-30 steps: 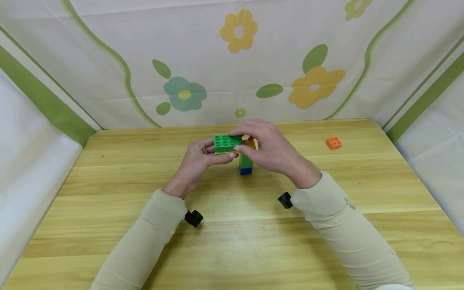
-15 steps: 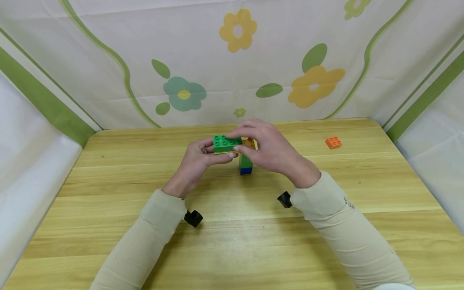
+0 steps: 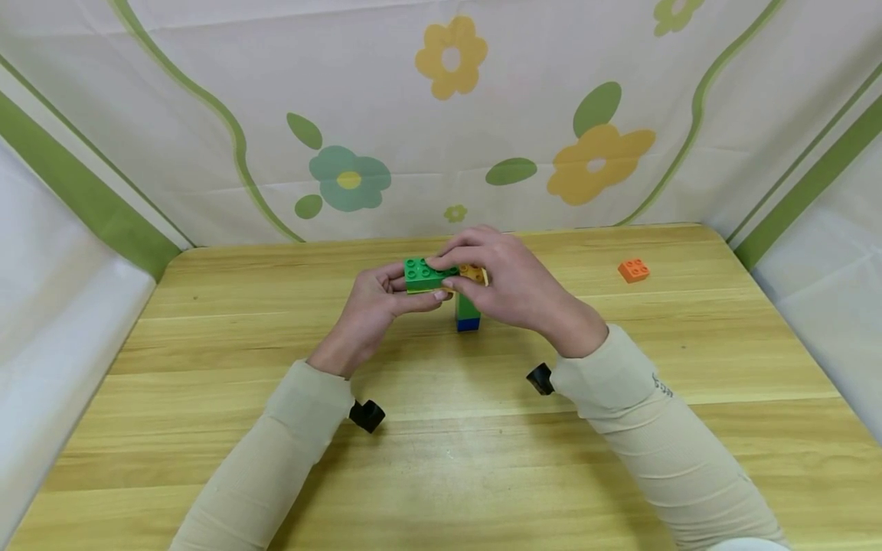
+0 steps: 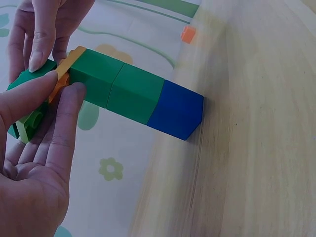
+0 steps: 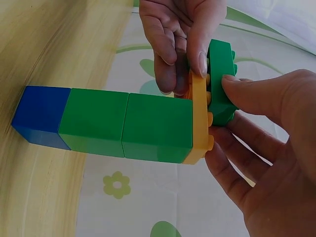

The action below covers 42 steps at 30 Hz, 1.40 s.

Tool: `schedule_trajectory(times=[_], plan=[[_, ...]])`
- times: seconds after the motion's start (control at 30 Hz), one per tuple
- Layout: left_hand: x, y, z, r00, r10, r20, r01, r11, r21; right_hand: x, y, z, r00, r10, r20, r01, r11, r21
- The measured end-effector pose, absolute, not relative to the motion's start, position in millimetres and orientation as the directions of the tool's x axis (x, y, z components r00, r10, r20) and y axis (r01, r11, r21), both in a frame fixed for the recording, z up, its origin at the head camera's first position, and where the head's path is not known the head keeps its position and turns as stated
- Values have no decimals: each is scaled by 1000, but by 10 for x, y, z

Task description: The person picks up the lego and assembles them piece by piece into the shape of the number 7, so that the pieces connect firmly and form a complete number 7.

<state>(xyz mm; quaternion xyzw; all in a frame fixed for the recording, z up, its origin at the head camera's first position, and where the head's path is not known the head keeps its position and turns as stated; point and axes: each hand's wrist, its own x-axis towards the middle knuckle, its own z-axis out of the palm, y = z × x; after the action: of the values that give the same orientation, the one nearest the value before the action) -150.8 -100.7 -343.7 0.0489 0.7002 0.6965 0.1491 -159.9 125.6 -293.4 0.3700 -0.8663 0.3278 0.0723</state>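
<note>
We are pinching the yellow plate [image 5: 198, 113] with our left hand [image 3: 368, 310] and gripping the right end of the green block [image 3: 420, 275] with our right hand [image 3: 510, 279]. The block is lying left of that hand, over the plate's left part, both running long from left to right. Whether they are touching, we can't tell. The tower [image 3: 468, 308] is standing under the plate's right end. Farther right, the orange block [image 3: 632, 271] is sitting on the table [image 3: 441, 474].

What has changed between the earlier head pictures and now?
A fingertip of the right hand has slid slightly left and nearer the person across the top of the green brick; no grip was visibly taken or released. The left hand, tower and loose orange brick look unmoved.
</note>
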Motion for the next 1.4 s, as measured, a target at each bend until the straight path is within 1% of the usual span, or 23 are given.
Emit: schedule_trajectory(times=[0.17,0.4,1.2,1.4], plan=[[-1514,-999,-3448,-950,278,-145,-144,25,989,-1597,1264,-2928,-714,-597,366,-690,507,-517],[-1507,-977,-3464,-947,290,-137,-140,12,990,-1597,1277,-2926,-693,-614,377,-712,501,-493],[-1488,-964,-3459,-948,288,-132,-140,-5,990,-1590,1302,-2922,-689,-620,375,-719,521,-459],[-1491,-966,-3479,-949,287,-130,-137,-3,991,-1593,1309,-2932,-684,-627,373,-718,487,-497]])
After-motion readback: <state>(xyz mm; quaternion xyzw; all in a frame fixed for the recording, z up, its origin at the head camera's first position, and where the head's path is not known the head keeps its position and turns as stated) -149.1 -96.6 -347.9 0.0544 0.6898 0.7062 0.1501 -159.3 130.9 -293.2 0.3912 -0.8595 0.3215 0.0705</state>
